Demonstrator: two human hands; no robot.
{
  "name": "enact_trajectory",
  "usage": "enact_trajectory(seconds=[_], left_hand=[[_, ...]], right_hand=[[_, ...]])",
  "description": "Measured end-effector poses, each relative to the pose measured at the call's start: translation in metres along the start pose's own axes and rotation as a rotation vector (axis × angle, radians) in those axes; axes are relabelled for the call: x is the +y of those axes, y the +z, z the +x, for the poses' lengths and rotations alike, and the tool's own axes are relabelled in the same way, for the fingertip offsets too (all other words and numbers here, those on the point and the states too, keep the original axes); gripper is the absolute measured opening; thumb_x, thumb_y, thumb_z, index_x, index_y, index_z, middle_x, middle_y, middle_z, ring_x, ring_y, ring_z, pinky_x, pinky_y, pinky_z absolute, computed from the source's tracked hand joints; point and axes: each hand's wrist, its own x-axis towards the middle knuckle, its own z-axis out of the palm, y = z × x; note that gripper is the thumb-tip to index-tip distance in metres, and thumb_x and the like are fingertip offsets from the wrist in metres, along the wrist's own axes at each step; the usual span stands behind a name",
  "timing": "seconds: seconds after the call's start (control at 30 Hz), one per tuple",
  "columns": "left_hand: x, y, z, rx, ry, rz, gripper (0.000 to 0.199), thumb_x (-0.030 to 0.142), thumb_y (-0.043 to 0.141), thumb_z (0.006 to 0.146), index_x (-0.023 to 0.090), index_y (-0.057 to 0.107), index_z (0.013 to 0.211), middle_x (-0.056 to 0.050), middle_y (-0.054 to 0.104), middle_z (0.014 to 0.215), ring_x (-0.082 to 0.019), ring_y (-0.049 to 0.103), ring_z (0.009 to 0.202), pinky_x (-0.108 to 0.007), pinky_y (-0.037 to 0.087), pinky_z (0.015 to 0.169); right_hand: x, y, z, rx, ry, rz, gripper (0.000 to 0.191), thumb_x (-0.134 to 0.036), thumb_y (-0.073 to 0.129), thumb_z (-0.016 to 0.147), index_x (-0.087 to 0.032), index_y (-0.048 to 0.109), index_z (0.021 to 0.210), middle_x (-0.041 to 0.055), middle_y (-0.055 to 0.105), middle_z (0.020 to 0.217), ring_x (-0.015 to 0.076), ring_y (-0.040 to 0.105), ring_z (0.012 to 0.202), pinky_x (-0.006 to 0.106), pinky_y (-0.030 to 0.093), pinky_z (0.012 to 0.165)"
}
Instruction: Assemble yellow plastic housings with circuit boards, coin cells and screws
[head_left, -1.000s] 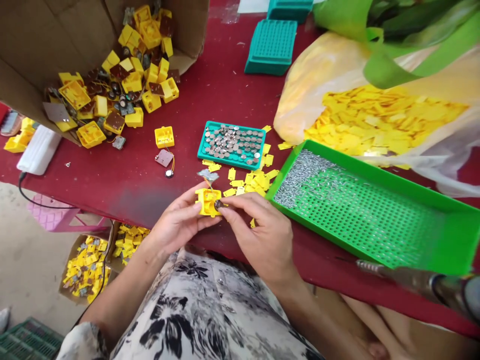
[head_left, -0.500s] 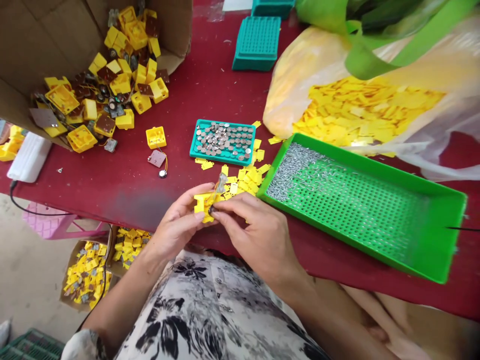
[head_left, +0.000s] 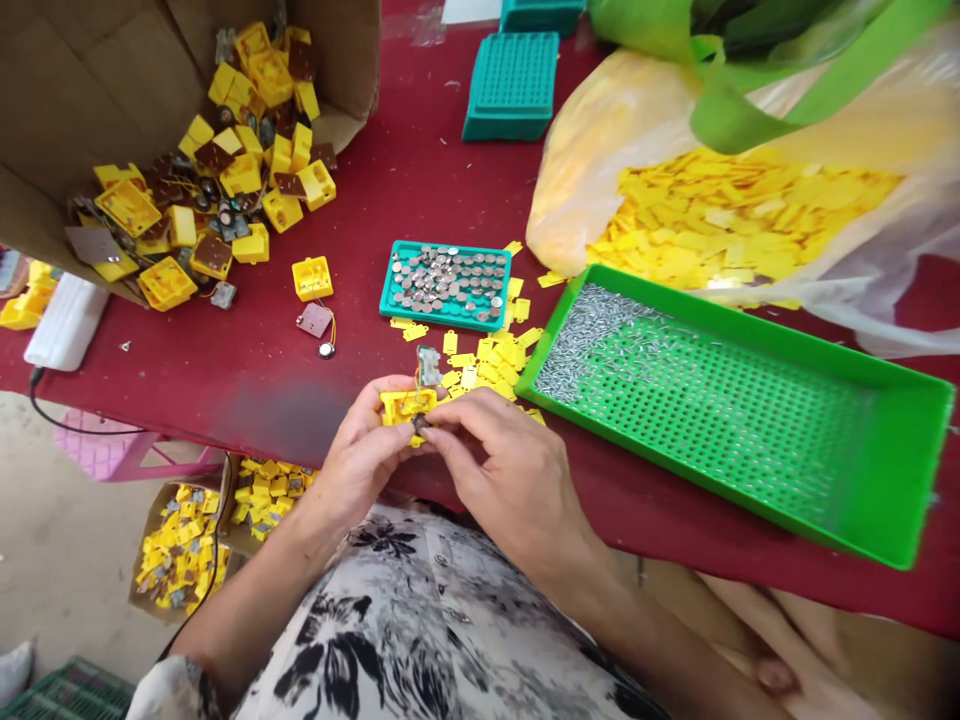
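My left hand (head_left: 358,450) holds a yellow plastic housing (head_left: 397,404) by its left side, open face up, near the table's front edge. My right hand (head_left: 510,450) pinches a small dark round part (head_left: 420,424) at the housing's lower right corner. A small circuit board (head_left: 428,366) stands up above the housing on thin wires. Left of the hands, another yellow housing (head_left: 311,278) lies with a wired board (head_left: 315,319) and a round part (head_left: 326,350). Loose yellow tabs (head_left: 499,360) lie just beyond my right hand.
A teal tray (head_left: 446,285) holds metal discs. The green tray (head_left: 750,430) at right holds screws. Behind it is a plastic bag (head_left: 570,170) of yellow pieces. At upper left, a cardboard box (head_left: 97,80) spills housings. Teal blocks (head_left: 510,85) stand at the back.
The held housing has turned slightly and shows more of its inside. Its circuit board has shifted a little left and faces the camera more. Both hands keep their holds.
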Motion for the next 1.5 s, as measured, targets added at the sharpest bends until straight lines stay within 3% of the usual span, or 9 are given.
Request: enact_trajectory(seconds=[0.13, 0.33, 0.67, 0.77, 0.93, 1.03, 1.2, 1.3, 1.5], left_hand=[[-0.003, -0.003, 0.005, 0.033, -0.006, 0.044, 0.039, 0.022, 0.081, 0.07, 0.021, 0.054, 0.099, 0.002, 0.07, 0.087, -0.011, 0.067, 0.074, -0.024, 0.055, 0.07], [0.0, -0.003, 0.007, 0.041, -0.024, 0.101, 0.041, 0.023, 0.081, 0.069, 0.019, 0.051, 0.096, -0.003, 0.072, 0.101, -0.016, 0.072, 0.079, -0.024, 0.058, 0.064], [-0.007, -0.004, 0.013, 0.028, 0.043, 0.062, 0.042, 0.021, 0.082, 0.069, 0.019, 0.049, 0.094, -0.003, 0.074, 0.099, -0.015, 0.073, 0.075, -0.019, 0.058, 0.057], [-0.003, -0.003, 0.009, -0.072, -0.021, 0.04, 0.04, 0.022, 0.082, 0.07, 0.019, 0.049, 0.094, -0.002, 0.074, 0.097, -0.016, 0.073, 0.076, -0.02, 0.059, 0.058], [0.0, -0.007, 0.0, -0.183, -0.106, 0.012, 0.036, 0.022, 0.08, 0.072, 0.02, 0.051, 0.094, -0.004, 0.074, 0.098, -0.016, 0.073, 0.075, -0.021, 0.059, 0.056], [0.0, -0.011, -0.003, -0.169, -0.116, -0.01, 0.037, 0.023, 0.08, 0.072, 0.02, 0.052, 0.095, -0.004, 0.073, 0.099, -0.017, 0.073, 0.075, -0.022, 0.06, 0.056], [-0.002, -0.013, -0.003, -0.044, -0.1, -0.002, 0.04, 0.028, 0.082, 0.069, 0.02, 0.051, 0.093, -0.001, 0.071, 0.089, -0.016, 0.072, 0.072, -0.023, 0.059, 0.056], [-0.006, -0.012, -0.002, 0.023, -0.074, -0.012, 0.038, 0.033, 0.081, 0.07, 0.02, 0.052, 0.091, 0.001, 0.068, 0.083, -0.014, 0.069, 0.068, -0.024, 0.058, 0.057], [-0.004, -0.02, -0.002, -0.019, -0.029, -0.172, 0.032, 0.016, 0.074, 0.065, 0.019, 0.057, 0.092, 0.0, 0.07, 0.087, -0.014, 0.067, 0.076, -0.025, 0.054, 0.067]], right_hand=[[-0.001, -0.008, 0.0, 0.012, 0.033, 0.075, 0.014, -0.011, 0.059, 0.086, -0.019, 0.065, 0.096, 0.0029, 0.068, 0.085, 0.0145, 0.064, 0.074, 0.028, 0.054, 0.067], [-0.001, -0.02, -0.006, 0.187, 0.128, 0.135, 0.017, -0.014, 0.058, 0.088, -0.021, 0.063, 0.102, 0.0033, 0.065, 0.088, 0.0139, 0.061, 0.075, 0.029, 0.054, 0.068], [0.01, -0.009, -0.016, 0.289, 0.223, 0.241, 0.014, -0.018, 0.06, 0.088, -0.021, 0.064, 0.101, 0.0035, 0.065, 0.09, 0.0142, 0.062, 0.081, 0.03, 0.052, 0.075], [0.02, -0.005, -0.005, 0.183, 0.353, 0.368, 0.015, -0.03, 0.06, 0.088, -0.019, 0.067, 0.096, 0.0043, 0.068, 0.089, 0.0149, 0.064, 0.078, 0.029, 0.053, 0.07], [0.028, -0.003, 0.018, -0.208, 0.528, 0.853, 0.037, -0.054, 0.06, 0.085, -0.018, 0.063, 0.077, -0.0016, 0.056, 0.063, 0.0103, 0.051, 0.055, 0.024, 0.045, 0.05], [0.023, -0.004, 0.024, -0.2, 0.564, 0.916, 0.033, -0.05, 0.071, 0.077, -0.018, 0.065, 0.079, -0.0012, 0.061, 0.065, 0.0101, 0.054, 0.056, 0.023, 0.046, 0.049], [0.003, -0.006, 0.02, 0.035, 0.41, 0.607, 0.01, -0.028, 0.07, 0.077, -0.02, 0.068, 0.083, 0.0007, 0.071, 0.078, 0.0123, 0.065, 0.064, 0.025, 0.055, 0.06], [-0.011, -0.005, 0.012, 0.132, 0.266, 0.369, 0.008, -0.022, 0.067, 0.082, -0.022, 0.067, 0.089, -0.0006, 0.071, 0.078, 0.0131, 0.066, 0.066, 0.026, 0.055, 0.06], [-0.026, -0.003, -0.004, 0.049, -0.145, 0.121, 0.021, -0.005, 0.06, 0.085, -0.021, 0.062, 0.097, 0.0022, 0.071, 0.091, 0.0138, 0.067, 0.084, 0.029, 0.057, 0.078]])
